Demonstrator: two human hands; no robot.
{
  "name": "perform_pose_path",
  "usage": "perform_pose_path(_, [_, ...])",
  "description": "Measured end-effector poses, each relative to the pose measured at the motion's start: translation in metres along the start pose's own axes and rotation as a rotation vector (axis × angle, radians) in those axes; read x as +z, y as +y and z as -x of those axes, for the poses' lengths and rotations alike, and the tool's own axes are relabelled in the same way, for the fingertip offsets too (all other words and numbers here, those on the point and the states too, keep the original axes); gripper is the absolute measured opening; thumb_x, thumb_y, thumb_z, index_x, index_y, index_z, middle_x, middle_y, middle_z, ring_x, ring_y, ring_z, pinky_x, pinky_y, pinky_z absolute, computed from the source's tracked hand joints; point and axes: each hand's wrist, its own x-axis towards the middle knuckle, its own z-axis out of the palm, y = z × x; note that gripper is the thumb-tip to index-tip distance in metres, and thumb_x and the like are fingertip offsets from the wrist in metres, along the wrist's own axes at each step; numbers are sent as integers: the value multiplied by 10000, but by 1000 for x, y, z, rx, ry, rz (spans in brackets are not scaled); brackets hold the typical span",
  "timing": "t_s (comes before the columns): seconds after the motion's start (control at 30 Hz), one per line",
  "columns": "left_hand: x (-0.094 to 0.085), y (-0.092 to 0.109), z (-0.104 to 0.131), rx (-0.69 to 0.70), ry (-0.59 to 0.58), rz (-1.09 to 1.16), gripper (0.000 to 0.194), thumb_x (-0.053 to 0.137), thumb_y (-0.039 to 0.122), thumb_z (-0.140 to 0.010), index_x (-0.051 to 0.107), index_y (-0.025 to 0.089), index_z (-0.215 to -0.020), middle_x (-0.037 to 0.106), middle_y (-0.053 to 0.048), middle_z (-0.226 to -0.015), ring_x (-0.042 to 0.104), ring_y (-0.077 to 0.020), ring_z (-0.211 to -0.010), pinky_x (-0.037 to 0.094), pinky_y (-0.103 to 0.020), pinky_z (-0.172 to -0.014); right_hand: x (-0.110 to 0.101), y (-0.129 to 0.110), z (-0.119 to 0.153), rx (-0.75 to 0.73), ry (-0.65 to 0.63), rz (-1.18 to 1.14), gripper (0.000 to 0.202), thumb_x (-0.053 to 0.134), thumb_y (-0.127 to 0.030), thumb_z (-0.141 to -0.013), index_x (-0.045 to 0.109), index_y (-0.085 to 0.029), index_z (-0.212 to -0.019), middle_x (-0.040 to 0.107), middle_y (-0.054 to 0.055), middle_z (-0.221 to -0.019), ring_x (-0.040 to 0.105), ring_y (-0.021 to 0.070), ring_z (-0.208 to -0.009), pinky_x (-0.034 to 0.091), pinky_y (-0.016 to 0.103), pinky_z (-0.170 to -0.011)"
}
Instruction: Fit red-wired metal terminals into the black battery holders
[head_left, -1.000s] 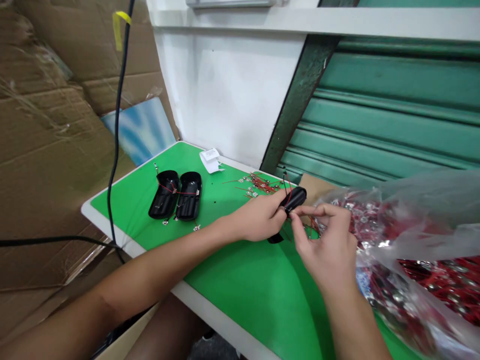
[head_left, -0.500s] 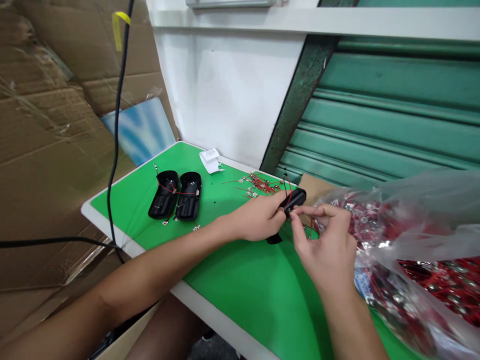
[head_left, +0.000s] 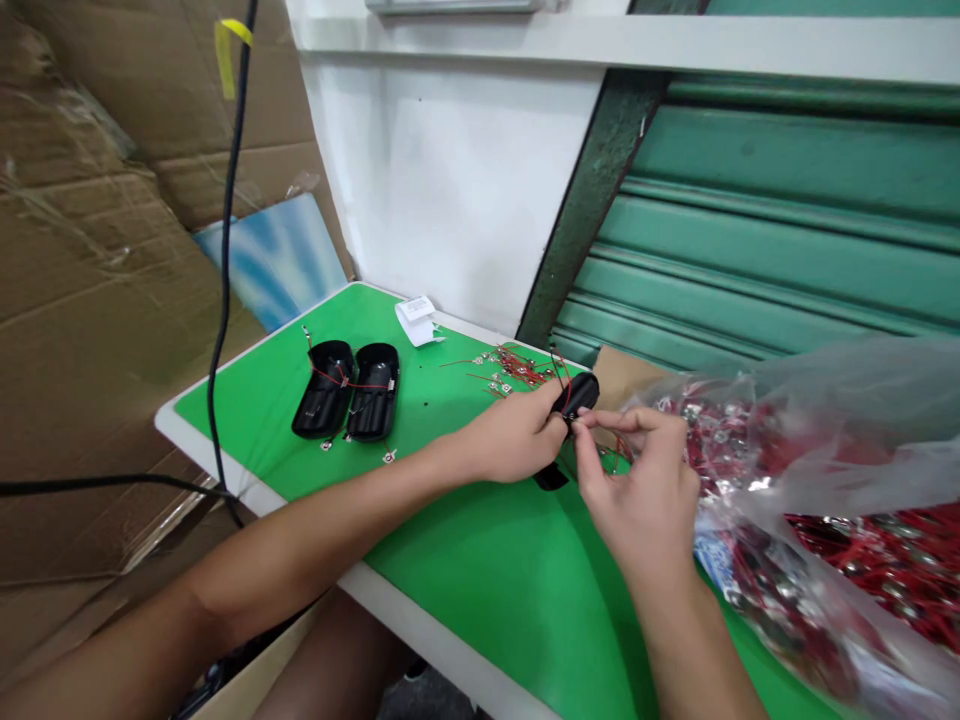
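Observation:
My left hand (head_left: 517,435) is closed around a black plastic battery case (head_left: 581,393), held tilted above the table. A thin red and black wire stands up from it. At the edge of this case, the thumb and forefinger of my right hand (head_left: 637,470) pinch a small metal contact, mostly hidden by the fingertips. Two more black case halves (head_left: 324,400) lie side by side on the left, hollow side up, with red wires and metal contacts in and around them. Behind my left hand is a loose pile of red-wired contacts (head_left: 525,366).
A clear plastic bag (head_left: 825,450) full of red-wired metal parts takes up the right side of the green table (head_left: 480,580). Near the back edge lies a folded white paper (head_left: 417,320). A black cable (head_left: 229,240) hangs at the left, before cardboard (head_left: 82,350).
The view has shifted slightly. My left hand still holds the battery case, now turned a little, and the right fingertips stay pinched at its edge.

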Motion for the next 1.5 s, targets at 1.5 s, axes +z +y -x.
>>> perform_pose_path(1.5, [13,9,6,-5,-14,-192,549,352,239,-1008,379,87,-1535,631,-235,-1384,656,-340,-1254,537,-529,-1107,1,0,3,-26,-59,42,134,612,-237,-999,527,-227,-1101,752,43,-907,750,204,-709,551,290,-568])
